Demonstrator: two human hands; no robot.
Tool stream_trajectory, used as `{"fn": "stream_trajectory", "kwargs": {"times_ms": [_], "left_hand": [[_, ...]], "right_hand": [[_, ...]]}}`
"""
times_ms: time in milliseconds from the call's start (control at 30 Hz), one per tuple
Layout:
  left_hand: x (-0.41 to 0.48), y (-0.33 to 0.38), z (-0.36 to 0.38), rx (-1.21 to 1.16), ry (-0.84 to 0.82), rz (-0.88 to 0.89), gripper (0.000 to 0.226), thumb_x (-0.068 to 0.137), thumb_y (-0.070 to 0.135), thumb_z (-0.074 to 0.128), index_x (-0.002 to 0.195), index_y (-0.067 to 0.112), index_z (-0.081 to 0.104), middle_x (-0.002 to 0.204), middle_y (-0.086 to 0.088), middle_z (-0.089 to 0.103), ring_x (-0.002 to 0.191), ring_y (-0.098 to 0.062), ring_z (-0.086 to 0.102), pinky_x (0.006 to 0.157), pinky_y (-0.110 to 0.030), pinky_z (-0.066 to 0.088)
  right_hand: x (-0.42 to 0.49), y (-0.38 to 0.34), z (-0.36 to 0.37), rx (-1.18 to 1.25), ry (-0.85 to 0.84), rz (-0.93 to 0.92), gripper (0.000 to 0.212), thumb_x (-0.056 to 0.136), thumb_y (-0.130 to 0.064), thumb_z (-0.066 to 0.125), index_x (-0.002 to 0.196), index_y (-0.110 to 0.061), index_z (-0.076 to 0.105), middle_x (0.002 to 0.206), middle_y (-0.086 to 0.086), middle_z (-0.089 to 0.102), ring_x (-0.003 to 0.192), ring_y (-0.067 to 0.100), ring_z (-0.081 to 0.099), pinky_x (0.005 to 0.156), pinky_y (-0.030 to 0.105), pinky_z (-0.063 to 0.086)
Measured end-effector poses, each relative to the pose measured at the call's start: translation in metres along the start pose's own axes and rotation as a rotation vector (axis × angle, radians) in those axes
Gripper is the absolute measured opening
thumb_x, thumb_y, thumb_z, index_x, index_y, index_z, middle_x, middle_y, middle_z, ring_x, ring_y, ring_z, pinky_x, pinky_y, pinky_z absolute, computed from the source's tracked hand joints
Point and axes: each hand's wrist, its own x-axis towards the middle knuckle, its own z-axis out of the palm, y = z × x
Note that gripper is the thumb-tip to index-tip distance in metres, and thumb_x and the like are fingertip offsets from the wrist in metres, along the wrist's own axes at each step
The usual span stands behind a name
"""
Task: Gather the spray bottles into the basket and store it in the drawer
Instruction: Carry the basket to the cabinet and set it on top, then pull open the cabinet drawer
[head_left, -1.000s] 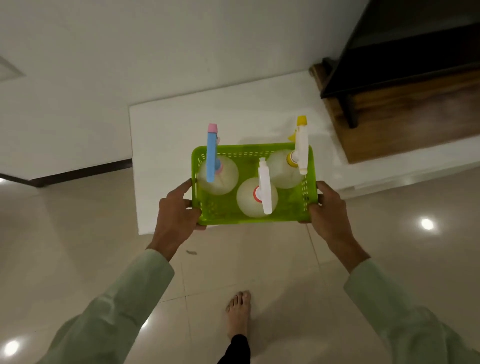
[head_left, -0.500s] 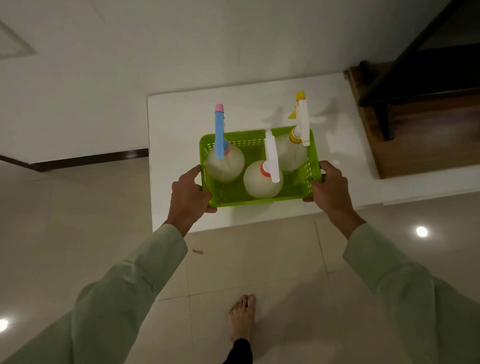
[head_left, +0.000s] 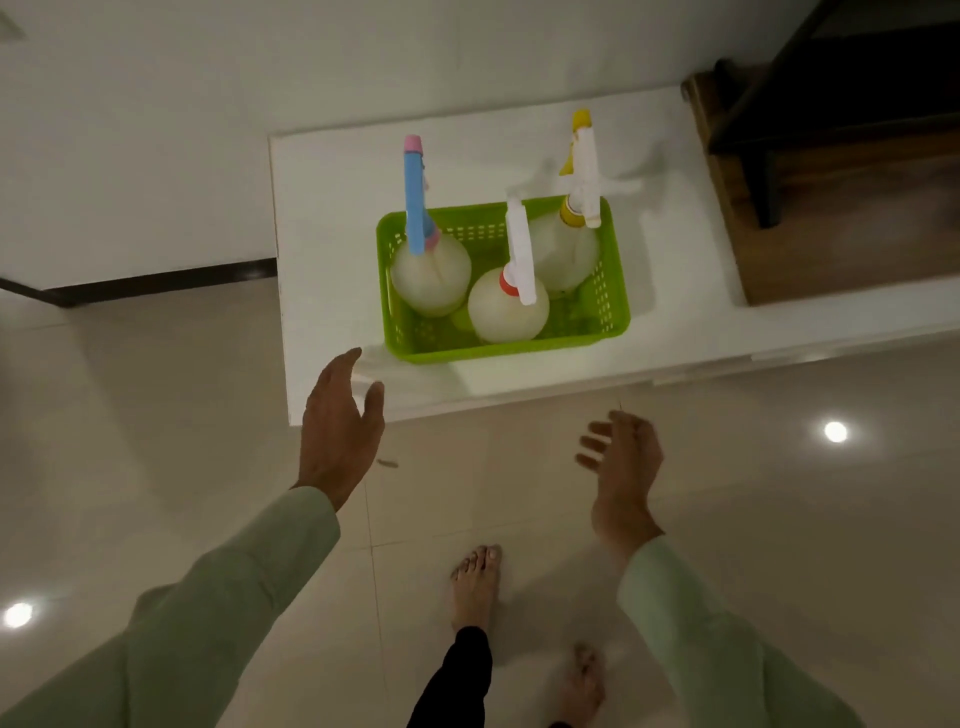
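Two bare feet (head_left: 475, 584) stand at the bottom centre of the frame on the glossy tiled floor (head_left: 779, 519), the one to the right blurred. Above them both hands hang free with nothing in them: the left hand (head_left: 337, 431) at centre left, fingers spread and lying over the near edge of the white platform (head_left: 332, 260), and the right hand (head_left: 626, 462) at centre right, fingers loosely curled, over the floor and apart from everything.

Farther up, mid-frame, the green basket (head_left: 519, 348) sits on the white platform near its front edge, touched by neither hand. Its long axis runs left to right across the frame, open side up. I judge it a light, thin plastic crate with perforated walls that may flex under load, so the two short ends, gripped at the rim with both hands, look the safest hold.

Three spray bottles stand upright inside: the blue-headed bottle (head_left: 431, 275) at left, the red-collared bottle (head_left: 506, 312) nearest the front, the yellow-headed bottle (head_left: 566, 249) at the back right. Their long axes are vertical and the trigger heads rise well above the rim, nozzles pointing toward the top of the frame. They look translucent; how full they are I cannot tell. Tall and smooth-sided, they would probably tip if the basket were tilted.

Beyond, at upper right, stands a dark wooden unit (head_left: 831, 182); no drawer is clearly visible.
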Motion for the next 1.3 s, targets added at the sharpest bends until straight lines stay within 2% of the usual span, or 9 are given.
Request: {"fn": "stream_trajectory", "kwargs": {"times_ms": [133,267,433,600,700,833,1067,1233,1300], "left_hand": [[0.012,-0.013,0.023,0.133,-0.127,0.038,0.086,0.094,0.038,0.061,0.157,0.010,0.009,0.168,-0.012,0.002,0.155,-0.029,-0.004,0.126,-0.044,0.006],[0.032,-0.017,0.054,0.201,-0.103,-0.005,0.114,0.081,0.060,0.067,0.157,0.015,-0.004,0.166,-0.015,-0.017,0.152,-0.035,-0.018,0.122,-0.053,-0.003],[0.042,-0.029,0.082,0.242,-0.017,-0.051,0.140,0.055,0.095,0.050,0.156,0.018,-0.009,0.163,-0.013,-0.026,0.151,-0.032,-0.025,0.120,-0.052,-0.014],[0.055,-0.042,0.086,0.294,-0.009,-0.071,0.144,0.041,0.101,0.033,0.154,0.026,-0.016,0.161,-0.006,-0.032,0.149,-0.024,-0.031,0.115,-0.044,-0.021],[0.059,-0.042,0.085,0.336,-0.046,-0.096,0.147,0.039,0.102,0.033,0.153,0.026,-0.020,0.159,-0.004,-0.037,0.147,-0.022,-0.034,0.114,-0.043,-0.023],[0.058,-0.040,0.083,0.354,-0.074,-0.110,0.147,0.038,0.102,0.034,0.153,0.028,-0.022,0.159,-0.003,-0.038,0.147,-0.021,-0.036,0.116,-0.043,-0.022],[0.056,-0.035,0.081,0.345,-0.097,-0.106,0.146,0.038,0.101,0.033,0.152,0.029,-0.024,0.158,-0.003,-0.040,0.146,-0.022,-0.037,0.117,-0.044,-0.021],[0.054,-0.030,0.079,0.295,-0.112,-0.110,0.143,0.047,0.099,0.042,0.154,0.027,-0.020,0.160,-0.006,-0.037,0.147,-0.025,-0.034,0.118,-0.047,-0.021],[0.045,-0.029,0.080,0.242,-0.035,-0.057,0.134,0.058,0.092,0.049,0.156,0.025,-0.012,0.163,-0.008,-0.029,0.150,-0.026,-0.028,0.121,-0.048,-0.017]], "right_hand": [[0.016,0.060,0.001,0.009,-0.222,0.364,0.030,0.106,-0.024,0.049,0.128,-0.005,0.058,0.121,0.020,0.067,0.111,0.037,0.064,0.090,0.046,0.053],[0.047,0.097,0.022,0.085,-0.332,0.468,0.044,0.107,-0.032,0.047,0.141,-0.005,0.051,0.137,0.020,0.061,0.132,0.036,0.055,0.102,0.046,0.047],[0.103,0.138,0.056,0.208,-0.367,0.526,0.049,0.107,-0.038,0.043,0.144,-0.006,0.048,0.146,0.020,0.054,0.138,0.035,0.049,0.112,0.048,0.042],[0.154,0.176,0.087,0.410,-0.332,0.589,0.059,0.105,-0.049,0.041,0.148,-0.009,0.042,0.154,0.019,0.045,0.145,0.035,0.040,0.119,0.053,0.034],[0.174,0.186,0.103,0.551,-0.365,0.599,0.075,0.101,-0.063,0.034,0.155,-0.012,0.035,0.160,0.017,0.039,0.151,0.033,0.034,0.123,0.055,0.026],[0.187,0.184,0.118,0.726,-0.408,0.592,0.092,0.089,-0.078,0.041,0.156,-0.015,0.034,0.161,0.015,0.037,0.151,0.034,0.033,0.121,0.061,0.026],[0.190,0.188,0.112,0.750,-0.430,0.606,0.089,0.091,-0.075,0.043,0.154,-0.013,0.034,0.160,0.017,0.036,0.149,0.036,0.035,0.116,0.065,0.031],[0.178,0.197,0.089,0.745,-0.421,0.635,0.086,0.093,-0.072,0.044,0.152,-0.010,0.036,0.152,0.022,0.045,0.142,0.043,0.044,0.116,0.068,0.031],[0.171,0.201,0.076,0.727,-0.398,0.652,0.080,0.096,-0.069,0.043,0.149,-0.010,0.040,0.147,0.024,0.049,0.138,0.045,0.047,0.115,0.068,0.033]]}}
